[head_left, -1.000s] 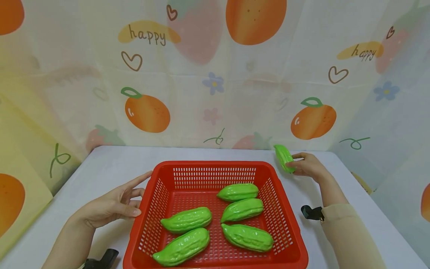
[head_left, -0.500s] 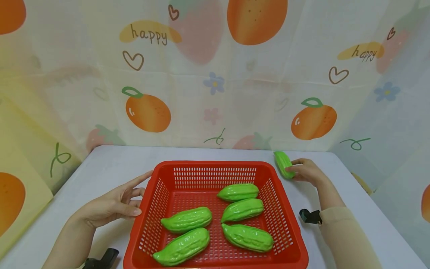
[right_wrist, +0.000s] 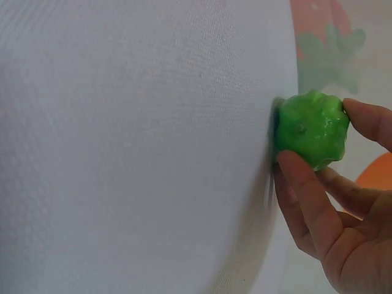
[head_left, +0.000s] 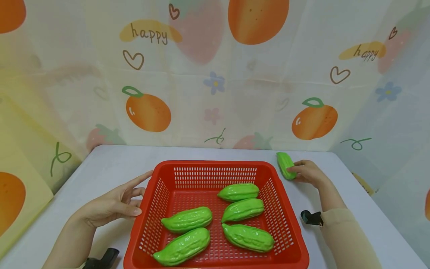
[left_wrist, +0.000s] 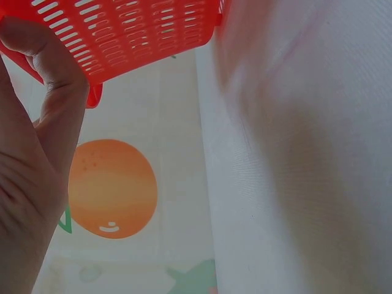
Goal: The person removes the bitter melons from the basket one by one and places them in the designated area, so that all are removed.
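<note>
A red plastic basket (head_left: 161,183) stands in the middle of the table in the head view. Several green bitter melons, one of them a front-right melon (head_left: 248,238), lie inside it. My left hand (head_left: 112,203) is at the basket's left side, index fingertip on the rim and thumb by the wall; the left wrist view shows its bent finger (left_wrist: 64,79) by the red wall. Beyond the basket's far right corner, my right hand (head_left: 309,173) pinches another bitter melon (head_left: 284,164) by its near end. In the right wrist view that melon's blunt end (right_wrist: 312,128) lies against the tabletop.
A white-covered table (head_left: 124,158) carries everything. Behind it hangs a fruit-print cloth (head_left: 215,108), meeting the table's back edge. Black wrist mounts (head_left: 312,218) stick out near both wrists. The basket's right wall (head_left: 277,205) stands between the right hand and the melons inside.
My right hand has lowered the bitter melon a little, down and nearer, to the tabletop beside the basket. The left hand, the basket and its melons have stayed put.
</note>
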Tool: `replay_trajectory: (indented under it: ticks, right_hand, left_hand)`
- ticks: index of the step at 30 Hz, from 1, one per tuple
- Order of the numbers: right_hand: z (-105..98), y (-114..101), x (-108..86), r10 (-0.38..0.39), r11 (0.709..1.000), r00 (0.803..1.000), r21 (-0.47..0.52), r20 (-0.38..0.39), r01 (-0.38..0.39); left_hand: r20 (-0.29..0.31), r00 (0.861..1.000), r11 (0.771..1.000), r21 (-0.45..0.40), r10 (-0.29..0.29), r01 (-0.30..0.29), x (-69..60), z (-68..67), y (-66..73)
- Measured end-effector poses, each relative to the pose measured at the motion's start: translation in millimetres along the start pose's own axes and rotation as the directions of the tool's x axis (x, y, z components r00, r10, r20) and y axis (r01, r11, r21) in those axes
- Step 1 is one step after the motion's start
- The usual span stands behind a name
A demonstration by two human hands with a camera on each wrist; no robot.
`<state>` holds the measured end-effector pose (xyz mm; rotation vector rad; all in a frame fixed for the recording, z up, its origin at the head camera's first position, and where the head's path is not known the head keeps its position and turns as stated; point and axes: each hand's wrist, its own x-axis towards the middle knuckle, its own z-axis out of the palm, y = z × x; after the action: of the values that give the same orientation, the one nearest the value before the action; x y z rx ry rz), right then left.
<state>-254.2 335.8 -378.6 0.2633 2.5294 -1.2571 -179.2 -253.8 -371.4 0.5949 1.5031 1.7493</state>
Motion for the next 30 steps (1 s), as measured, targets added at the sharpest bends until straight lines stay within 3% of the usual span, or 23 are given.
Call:
replay_trajectory:
  ticks: [30]
  right_hand:
    - [-1.1, -1.9, -3.7, 0.008, 0.999, 1.0, -0.039, 0.005, -0.008]
  left_hand:
    - [-0.001, 1.0, 1.0, 0.009, 0.004, -0.004, 0.0, 1.1, 1.2]
